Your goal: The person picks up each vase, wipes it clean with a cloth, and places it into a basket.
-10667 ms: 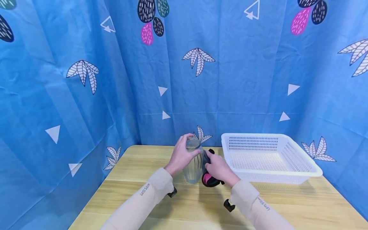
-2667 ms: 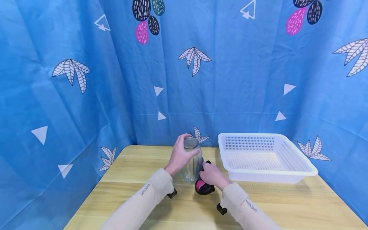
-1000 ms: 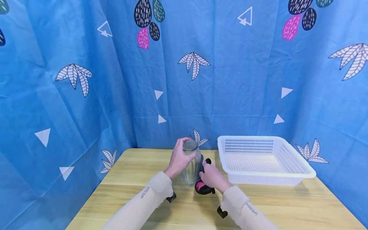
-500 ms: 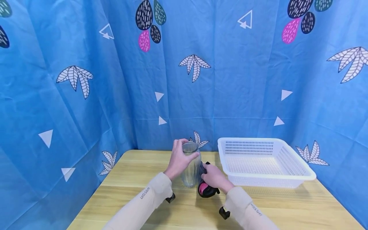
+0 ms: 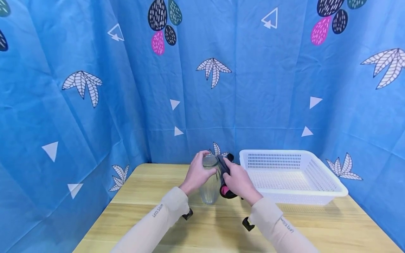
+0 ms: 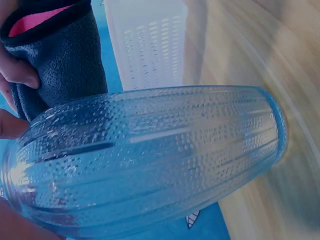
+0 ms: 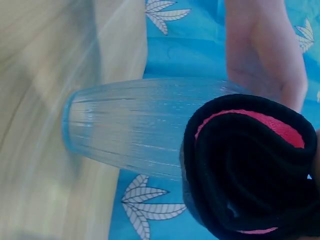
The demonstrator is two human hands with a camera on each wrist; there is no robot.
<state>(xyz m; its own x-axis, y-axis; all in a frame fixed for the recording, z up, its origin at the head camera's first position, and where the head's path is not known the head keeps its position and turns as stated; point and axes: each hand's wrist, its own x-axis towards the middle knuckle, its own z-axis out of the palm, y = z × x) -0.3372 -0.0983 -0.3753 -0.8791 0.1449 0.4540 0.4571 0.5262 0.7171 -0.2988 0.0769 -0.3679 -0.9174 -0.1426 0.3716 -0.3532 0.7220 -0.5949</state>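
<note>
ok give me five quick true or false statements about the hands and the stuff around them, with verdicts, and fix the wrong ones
1. The left hand holds the glass vase near its rim. True.
2. The vase lies on its side on the table. False: it stands upright.
3. In the head view, the white basket is to the right of the vase. True.
4. The right hand grips the basket's rim. False: it holds a dark fabric item beside the vase.
5. The fabric item shows some pink. True.
</note>
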